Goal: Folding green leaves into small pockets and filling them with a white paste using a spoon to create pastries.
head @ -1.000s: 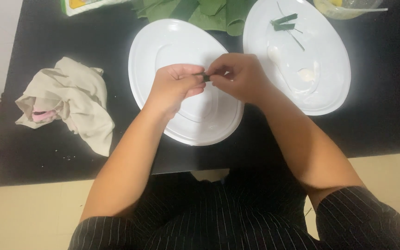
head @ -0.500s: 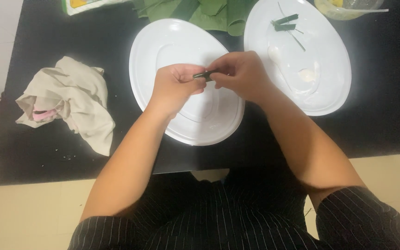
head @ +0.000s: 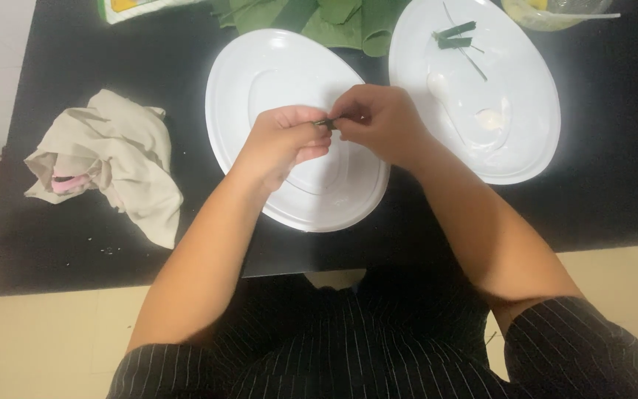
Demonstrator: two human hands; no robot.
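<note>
My left hand and my right hand meet fingertip to fingertip over a white oval plate on the black table. Both pinch a small dark green piece of leaf between them; most of it is hidden by the fingers. A second white oval plate to the right carries two small green rolled pieces, a thin green strip and a white spoon with white paste.
A crumpled beige cloth lies at the left of the black table. Green leaves sit at the far edge, with a package corner to their left and a clear bowl at top right.
The hands have stayed together over the left plate; the fingers shifted slightly around the small green piece, which shows less now.
</note>
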